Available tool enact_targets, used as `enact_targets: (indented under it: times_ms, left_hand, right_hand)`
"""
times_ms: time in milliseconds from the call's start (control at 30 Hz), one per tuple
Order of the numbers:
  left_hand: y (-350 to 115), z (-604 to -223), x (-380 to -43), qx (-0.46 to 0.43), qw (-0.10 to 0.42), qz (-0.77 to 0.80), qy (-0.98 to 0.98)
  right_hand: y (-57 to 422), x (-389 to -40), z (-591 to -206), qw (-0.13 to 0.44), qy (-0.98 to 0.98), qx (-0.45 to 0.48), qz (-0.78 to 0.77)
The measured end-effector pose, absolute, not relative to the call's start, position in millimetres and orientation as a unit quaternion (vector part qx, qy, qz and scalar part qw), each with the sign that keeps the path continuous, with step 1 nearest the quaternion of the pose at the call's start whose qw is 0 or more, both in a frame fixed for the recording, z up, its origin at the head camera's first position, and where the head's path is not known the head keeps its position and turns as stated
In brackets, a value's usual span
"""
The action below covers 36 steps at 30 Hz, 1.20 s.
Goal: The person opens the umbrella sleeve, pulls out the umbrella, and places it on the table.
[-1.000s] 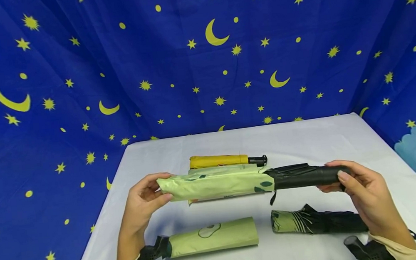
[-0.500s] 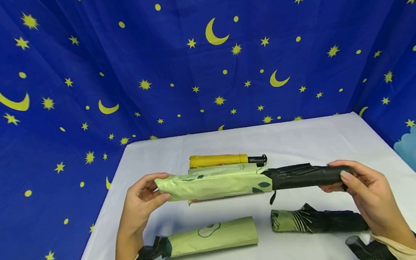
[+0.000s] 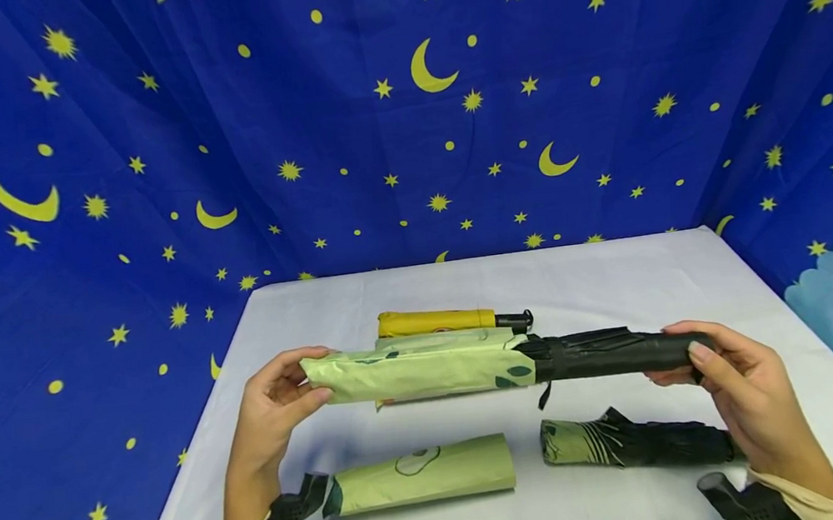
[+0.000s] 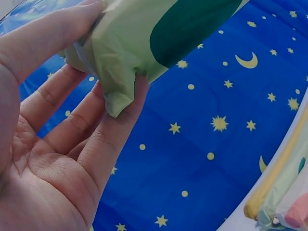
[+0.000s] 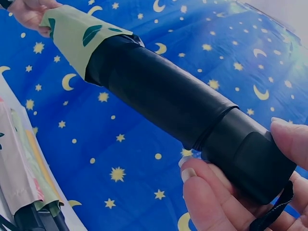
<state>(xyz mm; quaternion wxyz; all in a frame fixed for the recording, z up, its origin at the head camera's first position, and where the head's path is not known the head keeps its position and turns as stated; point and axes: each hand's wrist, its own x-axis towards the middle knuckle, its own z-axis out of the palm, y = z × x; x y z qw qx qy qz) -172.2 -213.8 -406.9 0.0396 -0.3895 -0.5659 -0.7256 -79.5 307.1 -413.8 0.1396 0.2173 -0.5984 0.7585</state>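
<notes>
A folded black umbrella [image 3: 591,355] is held level above the table, its left part inside a pale green sleeve [image 3: 427,371] with dark leaf prints. My left hand [image 3: 274,408] pinches the sleeve's left end; in the left wrist view its crumpled corner [image 4: 115,91] sits between thumb and fingers. Around the umbrella's black handle [image 5: 255,154] curl the thumb and fingers of my right hand [image 3: 749,391], with a wrist strap [image 5: 274,211] hanging there. Below lie another green sleeve [image 3: 429,472] with an oval drawing and a bare black-and-green folded umbrella [image 3: 652,442].
Behind the held umbrella, a yellow umbrella [image 3: 437,320] lies on the white table [image 3: 614,283], beside other sleeved umbrellas mostly hidden in the head view. A blue star-and-moon curtain [image 3: 342,116] stands behind and at the sides.
The green sleeve has moved slightly left with my left hand, while my right hand and the handle have moved slightly right. More of the black umbrella shows outside the sleeve.
</notes>
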Motion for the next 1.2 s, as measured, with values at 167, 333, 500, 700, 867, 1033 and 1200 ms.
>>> enact_targets:
  times_ms: [167, 333, 500, 700, 867, 1033, 1200]
  left_hand:
    - [-217, -408, -172, -0.391, 0.045, -0.725, -0.565]
    - [-222, -411, -171, -0.397, 0.055, -0.732, -0.551]
    - [-229, -416, -169, -0.386, 0.066, -0.743, -0.542]
    - [-229, -418, -170, -0.383, 0.059, -0.744, -0.544]
    - [-227, -417, -171, -0.382, 0.055, -0.743, -0.546]
    - [-230, -417, -168, -0.371, 0.064, -0.742, -0.554]
    - [-232, -416, -165, -0.357, 0.066, -0.739, -0.568]
  right_hand:
    - [309, -79, -414, 0.138, -0.6, 0.212, 0.759]
    - [311, -79, -414, 0.139, -0.594, 0.215, 0.763]
    - [314, -81, -415, 0.136, -0.584, 0.219, 0.769]
    - [315, -76, -414, 0.145, -0.604, 0.185, 0.762]
    - [318, -65, -410, 0.156, -0.646, 0.122, 0.737]
    - [321, -65, -411, 0.156, -0.631, 0.139, 0.747]
    - [325, -62, -413, 0.159, -0.625, 0.135, 0.752]
